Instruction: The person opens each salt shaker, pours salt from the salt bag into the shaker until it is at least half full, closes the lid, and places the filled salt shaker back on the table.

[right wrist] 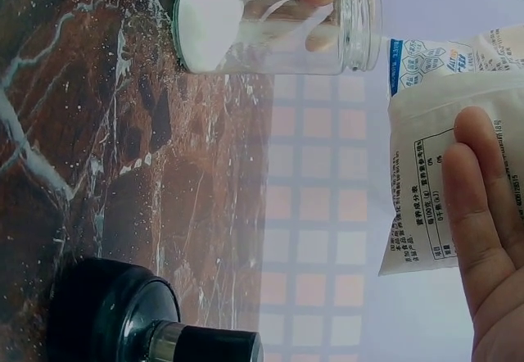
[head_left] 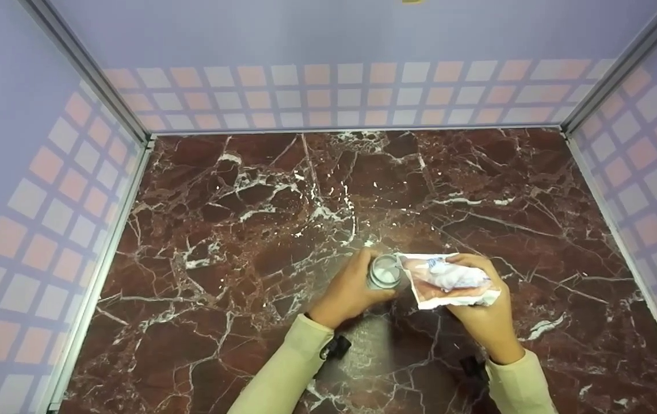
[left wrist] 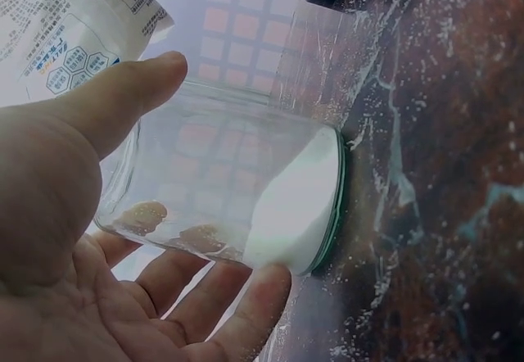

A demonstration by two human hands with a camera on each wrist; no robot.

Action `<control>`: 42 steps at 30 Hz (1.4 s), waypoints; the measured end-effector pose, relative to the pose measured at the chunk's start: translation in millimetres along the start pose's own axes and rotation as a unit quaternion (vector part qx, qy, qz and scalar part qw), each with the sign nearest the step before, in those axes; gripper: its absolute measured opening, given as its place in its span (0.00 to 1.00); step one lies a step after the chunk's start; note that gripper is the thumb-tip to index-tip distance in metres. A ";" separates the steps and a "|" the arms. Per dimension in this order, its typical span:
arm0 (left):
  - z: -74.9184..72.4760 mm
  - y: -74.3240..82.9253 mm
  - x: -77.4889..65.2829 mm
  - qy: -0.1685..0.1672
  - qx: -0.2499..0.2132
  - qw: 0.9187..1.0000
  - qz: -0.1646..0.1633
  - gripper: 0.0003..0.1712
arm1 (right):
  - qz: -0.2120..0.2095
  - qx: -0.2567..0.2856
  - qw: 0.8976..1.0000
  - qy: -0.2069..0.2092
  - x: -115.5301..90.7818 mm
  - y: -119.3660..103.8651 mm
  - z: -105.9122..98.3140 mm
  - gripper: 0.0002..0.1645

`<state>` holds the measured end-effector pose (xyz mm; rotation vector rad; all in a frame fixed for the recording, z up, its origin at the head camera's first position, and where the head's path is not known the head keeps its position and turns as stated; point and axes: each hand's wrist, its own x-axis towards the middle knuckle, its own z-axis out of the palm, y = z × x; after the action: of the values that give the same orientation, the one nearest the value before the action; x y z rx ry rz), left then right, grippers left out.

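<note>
In my left hand (head_left: 354,290) is a clear glass jar (left wrist: 213,165), gripped around its side, its base right at the tabletop. A sloping heap of white granules (left wrist: 299,202) lies in its bottom. The jar mouth (head_left: 386,270) has no lid on it. My right hand (head_left: 486,310) holds a white printed food packet (right wrist: 426,182) sideways, two fingers lying along its back in the right wrist view. Seen from the head, the packet's left edge is right beside the jar's rim, above table height. The packet's contents are hidden.
White specks (head_left: 346,198) are scattered over the dark red marble-patterned tabletop (head_left: 219,345), mostly beyond the jar. A round black piece with a metal collar and a narrower stem (right wrist: 155,313) stands low by the right hand. Tile-patterned walls (head_left: 351,92) close off the back and sides.
</note>
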<state>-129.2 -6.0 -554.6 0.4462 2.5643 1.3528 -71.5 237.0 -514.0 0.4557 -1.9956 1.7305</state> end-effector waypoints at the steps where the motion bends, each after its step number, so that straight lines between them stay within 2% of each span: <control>1: 0.3 -0.3 -0.6 0.002 0.002 1.000 0.000 0.41 | 0.000 0.002 1.000 0.000 -0.1 0.2 0.4 0.35; 10: 2.1 1.8 -3.5 0.015 0.059 0.998 -0.001 0.45 | 0.002 0.005 1.000 -0.001 -1.1 4.0 1.9 0.36; 17: 1.5 0.7 -5.1 0.016 0.063 0.998 -0.004 0.46 | 0.008 0.013 1.000 0.002 -2.0 2.4 3.6 0.36; 27: 5.5 1.9 -4.9 0.013 0.091 0.996 0.017 0.44 | -0.008 -0.001 1.000 -0.001 -3.7 0.4 -0.1 0.34; 35: 6.7 1.6 -3.5 -0.001 0.085 0.996 0.033 0.43 | -0.016 0.010 1.000 -0.009 -2.8 -0.2 -2.6 0.33; 42: 6.7 1.3 -4.2 -0.006 0.092 0.995 0.025 0.43 | -0.011 0.008 1.000 -0.017 -2.1 0.1 -2.5 0.33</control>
<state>-122.9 -1.7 -557.2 0.5508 2.6967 1.1301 -69.4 239.3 -515.0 0.5138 -1.9938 1.7383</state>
